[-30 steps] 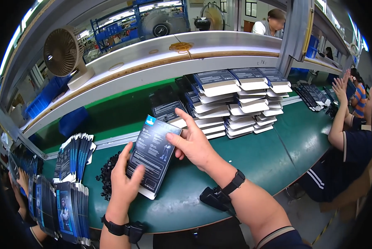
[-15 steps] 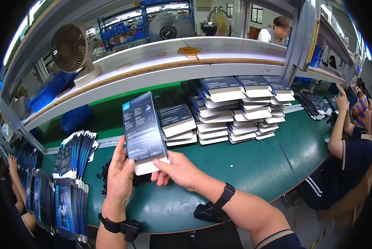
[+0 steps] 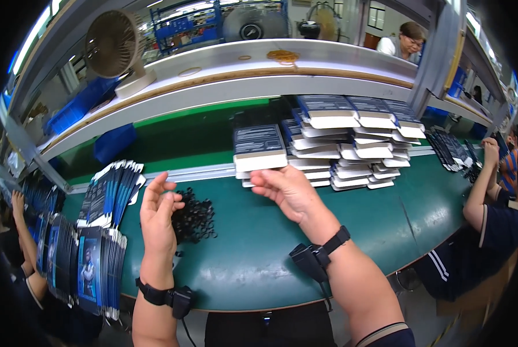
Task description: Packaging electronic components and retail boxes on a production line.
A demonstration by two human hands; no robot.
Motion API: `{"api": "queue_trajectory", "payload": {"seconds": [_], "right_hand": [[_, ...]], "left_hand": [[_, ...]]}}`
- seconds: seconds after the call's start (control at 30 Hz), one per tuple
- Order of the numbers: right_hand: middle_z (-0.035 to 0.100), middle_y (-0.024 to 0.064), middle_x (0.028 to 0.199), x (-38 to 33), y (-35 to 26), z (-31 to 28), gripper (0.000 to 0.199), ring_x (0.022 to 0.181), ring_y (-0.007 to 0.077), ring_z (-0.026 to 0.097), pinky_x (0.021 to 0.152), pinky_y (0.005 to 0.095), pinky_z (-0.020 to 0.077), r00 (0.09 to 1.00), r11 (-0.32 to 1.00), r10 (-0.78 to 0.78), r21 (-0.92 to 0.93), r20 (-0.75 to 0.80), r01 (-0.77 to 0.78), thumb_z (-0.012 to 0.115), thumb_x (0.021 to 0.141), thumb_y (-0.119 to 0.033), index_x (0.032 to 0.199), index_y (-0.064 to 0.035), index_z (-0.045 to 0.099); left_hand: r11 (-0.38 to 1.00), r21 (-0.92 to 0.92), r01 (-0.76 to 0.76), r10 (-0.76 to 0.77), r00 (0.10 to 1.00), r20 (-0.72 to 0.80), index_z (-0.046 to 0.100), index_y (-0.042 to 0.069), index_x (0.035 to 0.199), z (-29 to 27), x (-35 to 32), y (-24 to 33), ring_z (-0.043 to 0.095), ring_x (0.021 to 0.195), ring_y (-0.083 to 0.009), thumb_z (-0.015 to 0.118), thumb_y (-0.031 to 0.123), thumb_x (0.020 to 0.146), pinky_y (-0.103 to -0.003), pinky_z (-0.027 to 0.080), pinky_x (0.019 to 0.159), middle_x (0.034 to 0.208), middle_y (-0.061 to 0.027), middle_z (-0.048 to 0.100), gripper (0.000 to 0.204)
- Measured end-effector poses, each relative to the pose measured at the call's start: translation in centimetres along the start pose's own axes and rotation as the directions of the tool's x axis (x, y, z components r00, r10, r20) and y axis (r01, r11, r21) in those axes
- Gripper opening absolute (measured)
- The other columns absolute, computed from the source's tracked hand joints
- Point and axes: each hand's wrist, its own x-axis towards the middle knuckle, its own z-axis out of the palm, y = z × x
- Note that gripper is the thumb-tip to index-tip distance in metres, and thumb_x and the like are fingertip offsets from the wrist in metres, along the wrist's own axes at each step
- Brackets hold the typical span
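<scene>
My left hand [image 3: 159,211] is raised over the green table with its fingers loosely curled and apart, holding nothing. Beside it lies a heap of small black rings [image 3: 196,218]. My right hand [image 3: 292,194] also holds nothing, its fingers apart at the white end flaps of a dark blue carton [image 3: 259,140]. That carton tops the leftmost pile; whether my fingertips touch its flaps, I cannot tell. More flat cartons [image 3: 328,110] with white open flaps are stacked to the right of it.
Flattened carton sleeves [image 3: 100,272] stand in rows at the left, with a fanned bunch [image 3: 111,194] behind them. A shelf [image 3: 224,75] crosses the back, bearing a fan [image 3: 114,49] and rubber bands [image 3: 283,56]. Co-workers sit on both sides; another person [image 3: 403,43] is beyond the shelf.
The carton that both hands held has left them, and a carton now lies on the leftmost pile. My hands have parted, the right one moving toward that pile. The ring heap is uncovered.
</scene>
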Motion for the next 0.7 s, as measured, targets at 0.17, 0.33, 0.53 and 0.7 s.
{"api": "queue_trajectory", "payload": {"seconds": [0.17,0.33,0.53,0.7], "right_hand": [[0.067,0.0081,0.080,-0.4,-0.5,-0.8,0.027,0.066,0.0134,0.066,0.066,0.0304,0.0583,0.991,0.990,0.125,-0.064,-0.041,-0.127,0.054,0.101,-0.026,0.102,0.0001,0.062],[0.064,0.0050,0.071,-1.0,0.9,2.0,0.034,0.056,0.0103,0.060,0.053,0.0242,0.0474,0.976,0.876,0.213,-0.451,0.046,-0.170,0.052,0.101,-0.030,0.090,-0.0006,0.064],[0.066,0.0023,0.078,-2.0,2.6,4.1,0.021,0.064,0.0070,0.059,0.059,0.0220,0.0501,0.939,0.730,0.285,-0.678,0.191,-0.084,0.056,0.100,-0.019,0.097,-0.0020,0.068],[0.067,0.0034,0.078,-2.3,2.6,3.5,0.019,0.067,0.0086,0.062,0.061,0.0237,0.0535,0.949,0.669,0.224,-0.743,0.223,0.017,0.058,0.097,-0.018,0.098,-0.0021,0.069]], "left_hand": [[0.987,0.150,-0.049,0.052,0.999,-0.015,0.054,0.003,0.130,-0.3,0.5,-0.7,0.056,0.094,-0.0109,0.056,0.006,0.094,-0.025,0.049,0.081,0.112,-0.0052,0.056,0.036],[0.962,0.272,-0.035,0.049,0.998,-0.044,0.059,0.003,0.124,-0.4,0.4,-1.1,0.053,0.090,-0.0085,0.055,-0.001,0.091,-0.023,0.046,0.078,0.108,-0.0039,0.056,0.034],[0.828,0.518,-0.216,0.311,0.945,-0.103,0.062,0.001,0.118,-1.5,0.9,-0.8,0.055,0.088,-0.0102,0.055,-0.005,0.088,-0.024,0.048,0.071,0.105,-0.0059,0.056,0.032],[0.796,0.557,-0.237,0.347,0.933,-0.099,0.062,0.002,0.119,-1.5,1.7,-1.4,0.056,0.092,-0.0126,0.055,-0.005,0.087,-0.026,0.047,0.079,0.106,-0.0061,0.057,0.033]]}}
